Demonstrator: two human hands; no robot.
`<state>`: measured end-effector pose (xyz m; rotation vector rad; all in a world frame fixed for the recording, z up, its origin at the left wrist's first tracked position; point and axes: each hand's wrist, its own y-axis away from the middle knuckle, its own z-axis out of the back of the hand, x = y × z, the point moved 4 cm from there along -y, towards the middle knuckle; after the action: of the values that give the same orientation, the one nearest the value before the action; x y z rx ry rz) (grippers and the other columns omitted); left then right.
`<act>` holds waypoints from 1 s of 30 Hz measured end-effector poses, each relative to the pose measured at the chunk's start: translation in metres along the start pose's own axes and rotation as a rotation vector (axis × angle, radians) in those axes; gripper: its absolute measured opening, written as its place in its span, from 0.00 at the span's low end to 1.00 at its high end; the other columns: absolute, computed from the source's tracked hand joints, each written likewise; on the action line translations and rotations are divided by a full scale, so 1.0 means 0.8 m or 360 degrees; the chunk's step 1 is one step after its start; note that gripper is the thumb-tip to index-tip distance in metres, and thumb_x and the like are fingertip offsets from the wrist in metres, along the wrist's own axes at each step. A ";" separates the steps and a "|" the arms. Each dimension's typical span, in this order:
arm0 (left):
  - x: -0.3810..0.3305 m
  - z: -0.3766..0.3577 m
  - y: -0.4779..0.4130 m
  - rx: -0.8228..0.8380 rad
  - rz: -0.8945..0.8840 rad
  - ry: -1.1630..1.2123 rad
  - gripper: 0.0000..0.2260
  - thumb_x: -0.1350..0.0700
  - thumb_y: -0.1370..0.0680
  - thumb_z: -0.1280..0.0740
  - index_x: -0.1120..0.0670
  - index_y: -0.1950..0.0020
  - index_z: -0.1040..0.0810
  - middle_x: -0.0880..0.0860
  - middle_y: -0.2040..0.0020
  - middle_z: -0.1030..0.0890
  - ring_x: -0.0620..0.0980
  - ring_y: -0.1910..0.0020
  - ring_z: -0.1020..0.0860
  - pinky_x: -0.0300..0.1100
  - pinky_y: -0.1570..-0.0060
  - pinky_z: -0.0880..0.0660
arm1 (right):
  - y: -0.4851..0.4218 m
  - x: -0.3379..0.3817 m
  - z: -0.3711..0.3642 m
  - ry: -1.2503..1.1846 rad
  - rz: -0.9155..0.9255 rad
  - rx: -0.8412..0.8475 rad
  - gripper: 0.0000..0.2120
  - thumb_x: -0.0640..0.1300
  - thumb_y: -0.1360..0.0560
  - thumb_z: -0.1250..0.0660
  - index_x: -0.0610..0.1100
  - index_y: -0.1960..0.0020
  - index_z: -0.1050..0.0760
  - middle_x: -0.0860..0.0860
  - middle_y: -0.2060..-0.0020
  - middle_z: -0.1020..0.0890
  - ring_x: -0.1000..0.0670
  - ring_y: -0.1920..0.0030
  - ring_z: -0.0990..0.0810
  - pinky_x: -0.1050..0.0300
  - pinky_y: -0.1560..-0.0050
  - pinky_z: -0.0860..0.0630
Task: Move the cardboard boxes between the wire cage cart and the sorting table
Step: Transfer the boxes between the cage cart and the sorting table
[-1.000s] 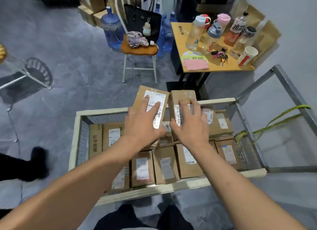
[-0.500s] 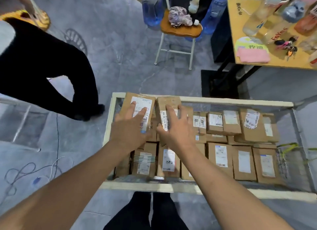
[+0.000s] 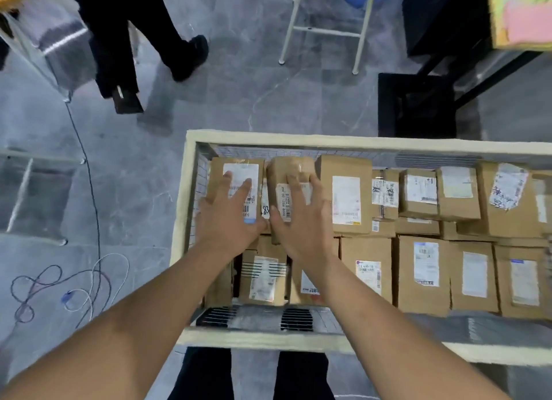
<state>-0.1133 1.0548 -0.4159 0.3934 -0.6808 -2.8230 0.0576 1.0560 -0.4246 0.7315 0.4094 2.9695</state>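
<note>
Two hands flat on two boxes, far left corner of the wire cage cart [image 3: 328, 139].
The left hand [image 3: 230, 217] spreads straight fingers over the white-labelled box [image 3: 239, 169]; the right hand [image 3: 301, 220] likewise covers the taped box [image 3: 286, 166] beside it.

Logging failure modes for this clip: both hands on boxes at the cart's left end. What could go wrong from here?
1. Left hand and right hand lie with fingers spread flat on two boxes; no wrap-around grip shows, so the left box or right box might slip if lifted.
2. Loose cable lies on the floor beside the cart: possible trip when carrying.
3. Another person's legs stand close beyond the cart: possible collision.
</note>
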 end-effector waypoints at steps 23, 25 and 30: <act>0.021 -0.205 -0.151 -0.0024 -0.0270 0.0055 0.32 0.38 0.19 0.37 0.39 0.17 0.46 0.45 0.16 0.57 0.65 0.22 0.41 0.60 0.31 0.30 | -0.104 -0.085 -0.193 0.0031 -0.0249 -0.0123 0.27 0.52 0.17 0.38 0.50 0.19 0.37 0.37 0.19 0.47 0.34 0.19 0.49 0.39 0.20 0.48; 0.025 -0.217 -0.154 -0.0014 -0.0324 0.0099 0.29 0.42 0.16 0.40 0.42 0.16 0.45 0.48 0.15 0.55 0.65 0.20 0.45 0.60 0.25 0.36 | -0.104 -0.090 -0.195 0.0021 -0.0170 -0.0062 0.29 0.48 0.17 0.38 0.48 0.18 0.41 0.37 0.18 0.48 0.35 0.18 0.52 0.41 0.20 0.47; 0.026 -0.229 -0.154 0.0055 -0.0372 0.0077 0.29 0.46 0.14 0.41 0.42 0.16 0.48 0.48 0.15 0.61 0.64 0.17 0.59 0.59 0.23 0.40 | -0.104 -0.100 -0.202 0.0044 -0.0117 -0.0022 0.29 0.48 0.15 0.40 0.49 0.16 0.46 0.39 0.17 0.52 0.38 0.17 0.55 0.42 0.20 0.48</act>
<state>-0.0947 1.0803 -0.6353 0.5804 -0.7177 -3.0109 0.0525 1.0877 -0.6205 0.6594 0.4076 2.9136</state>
